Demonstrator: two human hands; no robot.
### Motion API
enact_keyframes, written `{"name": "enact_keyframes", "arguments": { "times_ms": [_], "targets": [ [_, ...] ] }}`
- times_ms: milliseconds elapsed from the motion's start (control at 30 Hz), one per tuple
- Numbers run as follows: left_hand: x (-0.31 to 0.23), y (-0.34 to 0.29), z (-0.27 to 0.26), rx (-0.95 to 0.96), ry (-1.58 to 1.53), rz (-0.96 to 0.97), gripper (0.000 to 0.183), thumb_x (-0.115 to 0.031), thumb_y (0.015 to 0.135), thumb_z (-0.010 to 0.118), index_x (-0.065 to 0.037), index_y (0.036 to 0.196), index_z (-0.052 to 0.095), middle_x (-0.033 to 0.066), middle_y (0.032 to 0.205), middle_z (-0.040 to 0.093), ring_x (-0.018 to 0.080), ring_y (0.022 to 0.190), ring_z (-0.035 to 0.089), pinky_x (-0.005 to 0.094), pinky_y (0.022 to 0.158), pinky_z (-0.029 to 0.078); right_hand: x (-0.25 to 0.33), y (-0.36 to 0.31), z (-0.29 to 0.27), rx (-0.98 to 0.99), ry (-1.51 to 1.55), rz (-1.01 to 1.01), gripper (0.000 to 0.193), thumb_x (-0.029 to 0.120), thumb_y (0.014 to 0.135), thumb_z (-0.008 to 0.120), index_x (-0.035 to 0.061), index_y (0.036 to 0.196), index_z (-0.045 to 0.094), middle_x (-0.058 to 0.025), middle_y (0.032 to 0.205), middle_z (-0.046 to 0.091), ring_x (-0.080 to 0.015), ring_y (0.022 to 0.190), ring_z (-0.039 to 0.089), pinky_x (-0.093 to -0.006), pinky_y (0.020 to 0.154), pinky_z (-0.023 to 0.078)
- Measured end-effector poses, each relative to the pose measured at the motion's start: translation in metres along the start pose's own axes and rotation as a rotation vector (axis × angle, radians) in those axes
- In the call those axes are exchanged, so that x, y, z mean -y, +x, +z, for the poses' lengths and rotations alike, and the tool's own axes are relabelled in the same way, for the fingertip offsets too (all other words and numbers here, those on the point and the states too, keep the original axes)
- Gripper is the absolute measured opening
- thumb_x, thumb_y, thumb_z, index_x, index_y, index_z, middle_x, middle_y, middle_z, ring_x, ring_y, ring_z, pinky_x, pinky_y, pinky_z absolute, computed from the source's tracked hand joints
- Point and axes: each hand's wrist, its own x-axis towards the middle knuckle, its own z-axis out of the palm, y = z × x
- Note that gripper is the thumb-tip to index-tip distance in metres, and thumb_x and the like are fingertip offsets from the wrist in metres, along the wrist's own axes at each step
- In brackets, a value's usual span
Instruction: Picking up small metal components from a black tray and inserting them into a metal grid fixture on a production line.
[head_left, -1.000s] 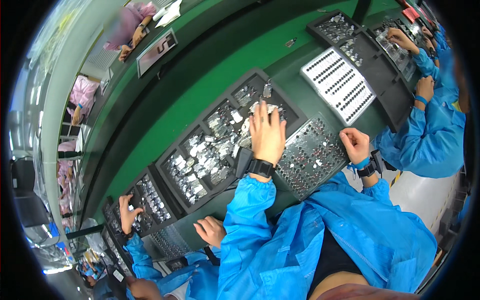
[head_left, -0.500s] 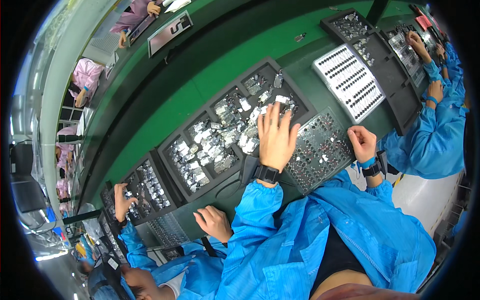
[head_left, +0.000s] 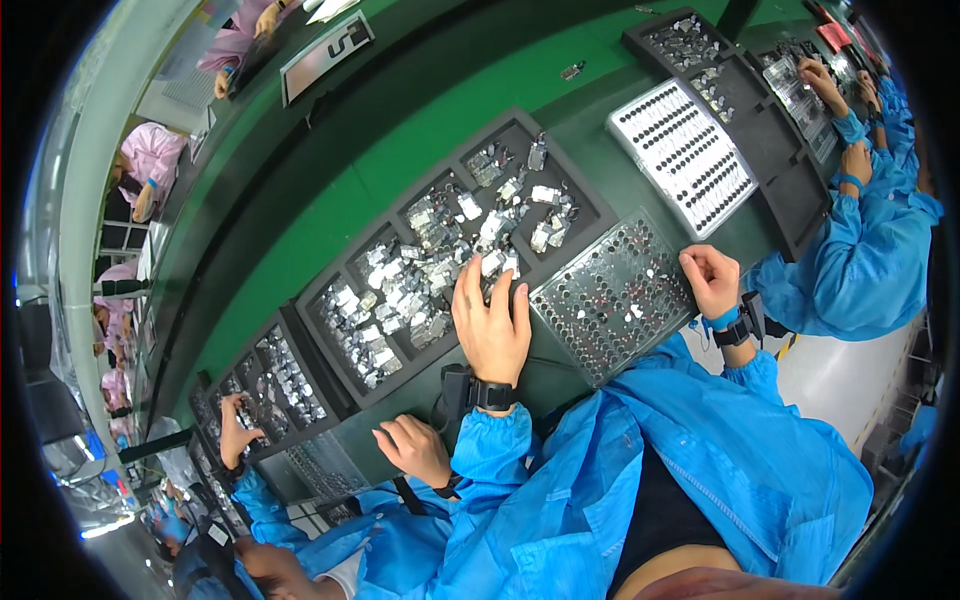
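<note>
My left hand is open, palm down, with its fingers spread over the near edge of a black divided tray. The tray holds many small silvery metal parts with dark leads, heaped in its compartments. Right of that hand lies a clear plate with rows of round holes; dark pieces and a few whitish bits sit on it. My right hand is at the plate's right edge with its fingers curled together. Whether anything is pinched in them is hidden.
A white tray with rows of black round pieces stands beyond the plate. Farther right is another black tray. A co-worker's hands are at the left by a similar tray. One loose part lies on the green bench.
My left hand has drawn back toward me and left, off the tray's right compartment to its near edge. The right hand stays by the plate, fingers still curled. The whole view has shifted slightly.
</note>
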Motion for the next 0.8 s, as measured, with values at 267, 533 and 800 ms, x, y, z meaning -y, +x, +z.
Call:
{"name": "enact_keyframes", "arguments": {
  "times_ms": [267, 533, 800],
  "targets": [
    [0.004, 0.002, 0.011, -0.112, 0.104, 0.053, 0.021, -0.020, 0.089, 0.068, -0.005, 0.104, 0.069, 0.0187, 0.137, 0.058, 0.0416, 0.125, 0.054, 0.0499, 0.101, 0.045, -0.001, 0.000, 0.006, -0.010, 0.019, 0.024, 0.008, 0.007, 0.090, 0.073, -0.0007, 0.091, 0.071, 0.0012, 0.060, 0.055, -0.0037, 0.052, 0.043, -0.0220, 0.048, 0.033],
    [0.002, 0.000, 0.018, -0.162, 0.097, 0.052, 0.017, -0.018, 0.088, 0.069, -0.006, 0.101, 0.069, 0.0140, 0.134, 0.061, 0.0379, 0.123, 0.057, 0.0474, 0.099, 0.047, 0.059, 0.001, 0.000, 0.335, 0.019, -0.318, 0.011, 0.006, 0.083, 0.075, 0.0045, 0.094, 0.074, -0.0053, 0.080, 0.060, -0.0198, 0.073, 0.062, -0.0320, 0.064, 0.050],
    [0.002, -0.002, 0.019, -0.191, 0.102, 0.040, 0.016, -0.020, 0.088, 0.071, -0.008, 0.099, 0.070, 0.0122, 0.131, 0.062, 0.0363, 0.121, 0.058, 0.0457, 0.097, 0.048, 0.067, -0.013, 0.020, 0.574, -0.194, -0.281, 0.017, 0.008, 0.082, 0.075, 0.0031, 0.097, 0.073, -0.0077, 0.114, 0.060, -0.0250, 0.097, 0.062, -0.0374, 0.085, 0.053]
  ]
}}
